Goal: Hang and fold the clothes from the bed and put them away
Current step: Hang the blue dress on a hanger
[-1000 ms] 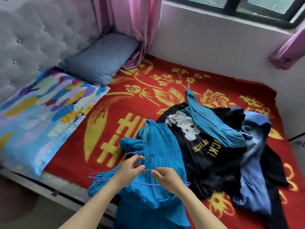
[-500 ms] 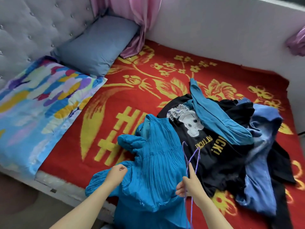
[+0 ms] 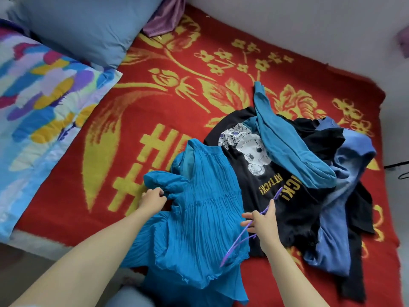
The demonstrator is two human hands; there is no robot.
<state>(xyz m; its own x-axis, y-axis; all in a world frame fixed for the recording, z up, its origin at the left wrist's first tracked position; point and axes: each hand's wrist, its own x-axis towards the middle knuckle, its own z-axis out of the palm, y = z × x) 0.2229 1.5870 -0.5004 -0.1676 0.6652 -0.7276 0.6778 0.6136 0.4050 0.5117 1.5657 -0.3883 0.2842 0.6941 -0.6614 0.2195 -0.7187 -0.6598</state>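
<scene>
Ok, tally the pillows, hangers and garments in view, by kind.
Pillows: 2 (grey-blue pillow, multicoloured pillow)
Hangers: 1 (purple hanger, in the right hand)
Garments: at least 4 (pleated teal dress, black printed T-shirt, teal garment, pale blue garment); black fabric underneath may be more
Total: at least 7

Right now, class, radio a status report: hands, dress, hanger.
Left hand grips blue dress sleeve. Right hand holds purple hanger. Dress unhung, on bed. Clothes pile alongside.

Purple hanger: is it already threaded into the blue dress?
No, the right hand holds the purple hanger in the open, above the blue dress's edge.
</scene>
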